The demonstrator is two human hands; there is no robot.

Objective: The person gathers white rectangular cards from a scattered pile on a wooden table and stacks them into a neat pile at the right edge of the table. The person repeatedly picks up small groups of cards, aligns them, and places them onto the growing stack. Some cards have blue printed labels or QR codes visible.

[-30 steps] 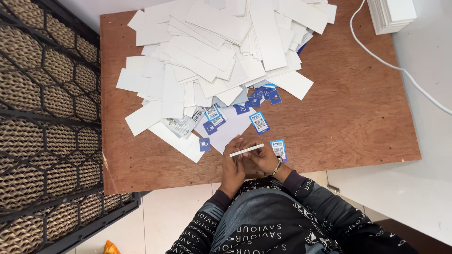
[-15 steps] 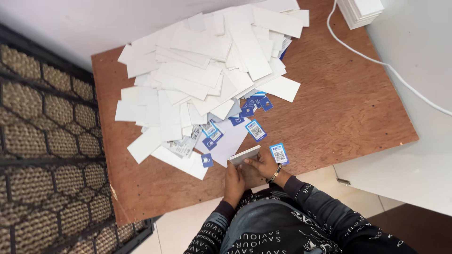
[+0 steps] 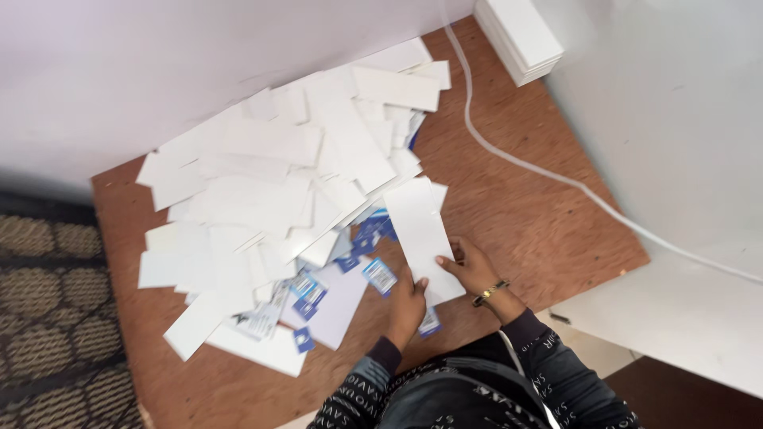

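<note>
both hands work one long white card (image 3: 420, 238) at the near edge of the brown wooden table (image 3: 540, 230). left hand (image 3: 407, 306) is closed on the card's lower left edge, fingers curled over it. right hand (image 3: 474, 268) pinches the lower right edge, thumb on top, a gold bracelet (image 3: 490, 292) at the wrist. gripping the near end from both sides keeps the card flat and steady, with its far end pointing away toward the pile. cannot tell if the card rests on the table or is lifted slightly off it.

the card sits just right of a big loose pile of white cards (image 3: 278, 175), which overlap at all angles and cover most of the table's left half, looks dumped rather than stacked. small blue and white tags (image 3: 380, 275) lie scattered at the pile's near edge, some half under cards, one peeking out below the left hand.

a neat stack of white sheets (image 3: 520, 36) stands at the far right corner, well apart from the hands. a white cable (image 3: 556, 176) runs across the table's right side and onto the white surface beyond. a woven mat (image 3: 48, 334) lies on the floor to the left. dark patterned sleeves (image 3: 548, 365) fill the bottom.
</note>
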